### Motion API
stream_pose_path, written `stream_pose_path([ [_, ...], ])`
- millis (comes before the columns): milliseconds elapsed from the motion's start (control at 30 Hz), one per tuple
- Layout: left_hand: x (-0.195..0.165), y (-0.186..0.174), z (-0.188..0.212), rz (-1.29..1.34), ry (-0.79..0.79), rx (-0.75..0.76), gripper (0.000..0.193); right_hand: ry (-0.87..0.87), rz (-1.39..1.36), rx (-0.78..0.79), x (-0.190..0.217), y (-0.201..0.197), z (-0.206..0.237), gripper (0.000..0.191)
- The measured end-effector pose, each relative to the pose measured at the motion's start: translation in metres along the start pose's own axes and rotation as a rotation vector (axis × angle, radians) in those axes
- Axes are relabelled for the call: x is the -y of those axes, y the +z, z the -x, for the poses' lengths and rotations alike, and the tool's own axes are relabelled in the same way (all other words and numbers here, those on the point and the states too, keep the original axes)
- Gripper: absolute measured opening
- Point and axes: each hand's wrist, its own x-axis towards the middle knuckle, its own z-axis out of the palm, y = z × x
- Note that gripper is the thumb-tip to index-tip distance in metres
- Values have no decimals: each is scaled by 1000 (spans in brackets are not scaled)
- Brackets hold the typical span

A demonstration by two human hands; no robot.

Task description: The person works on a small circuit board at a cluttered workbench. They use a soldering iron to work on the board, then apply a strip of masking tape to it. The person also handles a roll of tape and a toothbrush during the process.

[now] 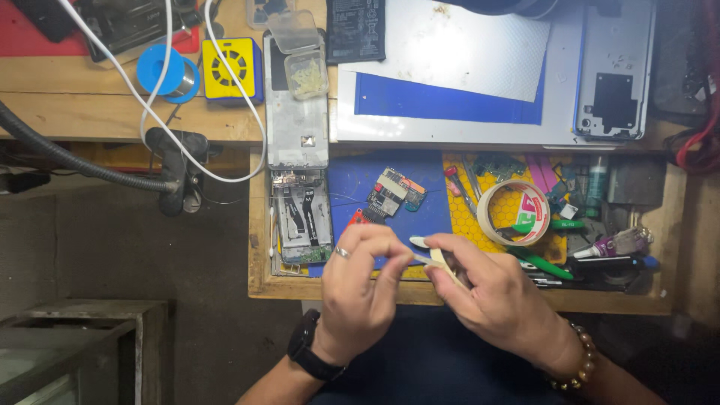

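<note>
My left hand, with a ring and a black wrist watch, pinches one end of a short strip of beige tape. My right hand, with a bead bracelet, holds the other end of the strip together with slim tweezers. Both hands meet over the front edge of a wooden drawer tray. Just beyond them, a small circuit board lies on a blue mat. A roll of masking tape sits to the right on a yellow honeycomb mat.
An opened phone frame lies at the tray's left. A phone back cover and a grey-and-blue work mat lie on the bench behind. A blue solder spool, a yellow box, white cables and a black flexible hose are at left.
</note>
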Motion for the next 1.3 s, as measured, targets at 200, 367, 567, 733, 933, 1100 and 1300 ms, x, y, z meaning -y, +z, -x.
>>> stream_pose_path([
  [200,3,-1,-2,65,-99,-4,4,274,-92,100,-8,1,-8,30],
  [367,0,-5,-7,-10,-122,-58,5,319,-108,117,-5,-2,-9,43],
  [567,-4,-15,-9,2,-113,-75,5,486,-241,152,8,-12,-15,68],
  [733,-21,-26,3,7,54,-55,5,553,75,103,10,-11,-12,70],
  [933,-22,-38,14,69,213,49,7,153,-427,21,-18,-14,-8,88],
  [1100,-10,-31,19,93,37,-61,7,175,-320,158,-28,-13,-4,47],
  [1300,0,-25,16,115,-78,-31,7,-51,264,57,-21,-10,-7,16],
])
